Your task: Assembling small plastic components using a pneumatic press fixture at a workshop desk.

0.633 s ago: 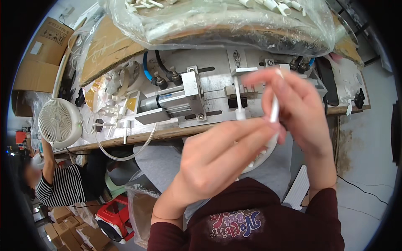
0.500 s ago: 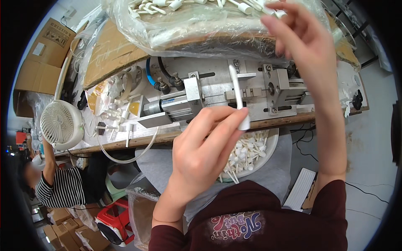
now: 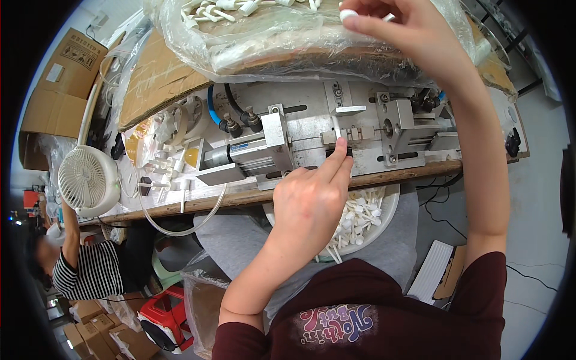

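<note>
My left hand (image 3: 312, 201) reaches over the front of the metal fixture (image 3: 351, 135), index finger stretched forward and the others curled. Its fingertips are on the near end of a white plastic stick (image 3: 337, 125), which lies across the fixture's small block; the stick's capped end is hidden under the fingers. Above the bag at the back, my right hand (image 3: 396, 24) is closed, with a white capped plastic stick (image 3: 348, 15) between thumb and fingers. Several similar white sticks (image 3: 225, 11) lie on the clear plastic bag (image 3: 198, 45).
Metal cylinders (image 3: 243, 157) with hoses flank the fixture on the bench. A white basin (image 3: 391, 219) of white sticks rests at my lap. At left are a white fan (image 3: 89, 179) and a person in a striped shirt (image 3: 90, 270). Cardboard (image 3: 159, 81) lies under the bag.
My left hand has moved forward and lowered its white stick onto the fixture's block. My right hand has shifted left above the bag, and a white capped stick now shows in its fingers.
</note>
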`<move>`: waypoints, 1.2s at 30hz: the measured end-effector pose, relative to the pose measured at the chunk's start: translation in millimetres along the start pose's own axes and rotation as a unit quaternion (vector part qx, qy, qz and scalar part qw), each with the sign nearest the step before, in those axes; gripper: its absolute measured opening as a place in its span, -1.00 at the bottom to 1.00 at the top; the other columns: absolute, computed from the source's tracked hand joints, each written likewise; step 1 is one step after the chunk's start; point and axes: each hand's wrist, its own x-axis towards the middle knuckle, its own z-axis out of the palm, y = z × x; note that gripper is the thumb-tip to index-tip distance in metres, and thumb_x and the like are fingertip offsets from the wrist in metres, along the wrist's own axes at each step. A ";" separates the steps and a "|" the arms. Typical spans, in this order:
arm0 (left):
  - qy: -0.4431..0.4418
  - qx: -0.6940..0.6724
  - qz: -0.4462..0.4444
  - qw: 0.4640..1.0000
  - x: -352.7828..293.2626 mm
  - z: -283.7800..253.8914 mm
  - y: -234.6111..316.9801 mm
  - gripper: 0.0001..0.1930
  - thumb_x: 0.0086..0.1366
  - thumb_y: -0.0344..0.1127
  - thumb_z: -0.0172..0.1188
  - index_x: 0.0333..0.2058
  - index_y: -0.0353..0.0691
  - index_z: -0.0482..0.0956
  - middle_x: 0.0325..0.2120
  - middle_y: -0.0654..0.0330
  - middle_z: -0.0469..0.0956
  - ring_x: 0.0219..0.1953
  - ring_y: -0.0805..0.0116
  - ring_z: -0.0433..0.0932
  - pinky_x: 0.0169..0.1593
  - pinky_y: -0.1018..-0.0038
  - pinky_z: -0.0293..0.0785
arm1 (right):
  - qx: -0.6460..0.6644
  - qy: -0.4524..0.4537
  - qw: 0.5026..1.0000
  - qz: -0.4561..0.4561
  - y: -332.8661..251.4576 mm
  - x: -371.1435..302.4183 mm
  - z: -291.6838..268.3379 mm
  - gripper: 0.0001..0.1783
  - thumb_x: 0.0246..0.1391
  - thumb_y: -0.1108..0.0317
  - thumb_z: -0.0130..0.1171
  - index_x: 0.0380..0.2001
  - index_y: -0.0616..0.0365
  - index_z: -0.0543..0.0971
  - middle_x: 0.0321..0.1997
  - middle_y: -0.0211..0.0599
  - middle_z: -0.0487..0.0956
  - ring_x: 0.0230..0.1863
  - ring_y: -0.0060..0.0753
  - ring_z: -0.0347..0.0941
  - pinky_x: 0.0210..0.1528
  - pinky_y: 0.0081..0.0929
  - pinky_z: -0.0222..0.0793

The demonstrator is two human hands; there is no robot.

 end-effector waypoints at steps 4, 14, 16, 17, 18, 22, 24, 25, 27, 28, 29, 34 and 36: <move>-0.009 -0.011 0.002 1.000 -1.3 -3.1 -4.2 -0.73 0.08 -0.40 0.40 -0.19 -0.24 0.70 -0.10 0.18 0.68 -0.56 0.30 0.59 -0.44 0.47 0.49 | -0.007 0.039 0.989 -0.140 2.7 -54.2 16.8 -0.75 0.04 0.47 0.33 -0.18 0.24 0.62 -0.11 -0.37 0.59 -0.11 -0.54 0.49 -0.11 -0.57 0.41; 0.130 -0.083 -0.059 0.986 113.9 -88.6 -47.5 -0.69 0.22 -0.37 0.32 -0.04 -0.21 0.67 -0.11 0.10 0.63 -0.12 0.32 0.57 0.00 0.39 0.43 | -0.237 0.035 0.951 -0.196 7.0 -161.3 64.3 -0.72 -0.09 0.50 0.29 -0.22 0.26 0.60 0.07 -0.08 0.62 -0.28 -0.34 0.60 -0.34 -0.46 0.44; 0.135 -0.006 -0.055 0.989 143.9 -87.1 -55.1 -0.63 0.22 -0.41 0.29 0.03 -0.24 0.61 0.06 -0.05 0.56 0.14 0.10 0.50 0.25 0.25 0.36 | -0.248 0.014 0.949 -0.192 11.0 -163.6 72.0 -0.65 -0.15 0.48 0.37 -0.20 0.27 0.60 0.12 -0.05 0.61 -0.42 -0.34 0.54 -0.39 -0.46 0.37; 0.187 0.080 -0.016 0.979 157.9 -70.7 -72.8 -0.62 0.21 -0.42 0.29 0.03 -0.24 0.60 0.03 -0.07 0.57 0.11 0.03 0.51 0.22 0.25 0.39 | -0.260 -0.003 0.948 -0.186 8.2 -163.0 77.3 -0.66 -0.14 0.47 0.36 -0.21 0.27 0.60 0.12 -0.06 0.61 -0.46 -0.37 0.52 -0.41 -0.48 0.36; 0.193 0.112 0.025 0.974 173.8 -61.8 -100.5 -0.62 0.20 -0.42 0.29 0.03 -0.25 0.60 0.02 -0.07 0.57 0.10 0.00 0.51 0.19 0.23 0.41 | -0.268 -0.020 0.945 -0.185 3.8 -160.1 83.5 -0.66 -0.14 0.47 0.36 -0.21 0.26 0.60 0.12 -0.06 0.61 -0.50 -0.39 0.49 -0.42 -0.49 0.35; 0.080 0.151 -0.001 0.985 194.6 -57.9 -104.4 -0.63 0.19 -0.45 0.25 0.02 -0.24 0.61 -0.07 -0.07 0.61 0.05 -0.05 0.53 0.13 0.19 0.47 | -0.317 -0.005 0.930 -0.188 1.6 -146.4 88.0 -0.70 -0.15 0.44 0.36 -0.26 0.23 0.61 0.09 -0.09 0.63 -0.67 -0.46 0.33 -0.55 -0.56 0.29; 0.048 0.119 -0.048 0.991 204.0 -57.9 -111.6 -0.72 0.18 -0.38 0.25 -0.10 -0.20 0.67 -0.24 -0.03 0.66 -0.13 0.00 0.60 0.02 0.21 0.50 | -0.313 -0.015 0.931 -0.187 0.8 -143.4 87.1 -0.74 -0.13 0.44 0.34 -0.29 0.22 0.61 0.07 -0.11 0.64 -0.70 -0.45 0.31 -0.57 -0.55 0.29; 0.078 0.112 -0.023 0.990 201.3 -56.2 -113.8 -0.77 0.17 -0.33 0.28 -0.17 -0.15 0.71 -0.32 0.01 0.68 -0.25 0.06 0.63 -0.09 0.25 0.54 | -0.313 -0.025 0.931 -0.183 0.2 -143.9 85.9 -0.75 -0.12 0.44 0.33 -0.29 0.22 0.61 0.07 -0.11 0.64 -0.70 -0.45 0.30 -0.57 -0.55 0.30; 0.092 0.066 -0.014 0.994 199.1 -55.9 -118.5 -0.79 0.15 -0.29 0.29 -0.23 -0.13 0.75 -0.37 0.01 0.69 -0.28 0.05 0.65 -0.11 0.22 0.57 | -0.317 -0.039 0.924 -0.210 -3.1 -138.3 81.6 -0.88 -0.16 0.46 0.19 -0.47 0.21 0.49 0.02 0.12 0.63 -0.70 -0.59 0.42 -0.55 -0.60 0.30; 0.098 0.043 -0.009 0.994 195.4 -57.5 -116.8 -0.77 0.15 -0.28 0.31 -0.19 -0.12 0.74 -0.36 0.07 0.69 -0.25 0.15 0.66 -0.12 0.28 0.56 | -0.321 -0.044 0.924 -0.203 -4.5 -137.8 80.9 -0.87 -0.16 0.45 0.21 -0.47 0.20 0.49 0.01 0.12 0.64 -0.69 -0.55 0.43 -0.54 -0.58 0.31; 0.103 0.022 -0.004 0.994 191.4 -59.2 -115.6 -0.74 0.16 -0.28 0.34 -0.15 -0.12 0.73 -0.35 0.12 0.68 -0.23 0.25 0.66 -0.13 0.33 0.56 | -0.325 -0.050 0.924 -0.197 -6.3 -138.2 81.0 -0.86 -0.16 0.44 0.22 -0.47 0.20 0.49 0.00 0.11 0.64 -0.68 -0.52 0.45 -0.53 -0.57 0.33; 0.148 -0.117 -0.002 0.982 149.3 -86.6 -89.5 -0.78 0.17 -0.46 0.32 -0.17 -0.21 0.70 -0.17 0.17 0.64 -0.15 0.36 0.67 -0.15 0.45 0.66 | -0.279 -0.059 0.937 -0.200 -17.5 -121.7 58.7 -0.76 -0.07 0.29 0.33 -0.36 0.17 0.55 -0.11 -0.13 0.68 -0.59 -0.36 0.52 -0.47 -0.44 0.43; 0.160 -0.149 -0.024 0.976 121.9 -98.7 -70.4 -0.76 0.13 -0.53 0.33 -0.19 -0.21 0.70 -0.10 0.15 0.61 -0.15 0.33 0.67 -0.13 0.45 0.67 | -0.253 0.006 0.936 -0.244 -15.5 -88.7 42.9 -0.72 -0.02 0.21 0.37 -0.30 0.15 0.60 -0.18 -0.22 0.69 -0.54 -0.29 0.55 -0.44 -0.40 0.47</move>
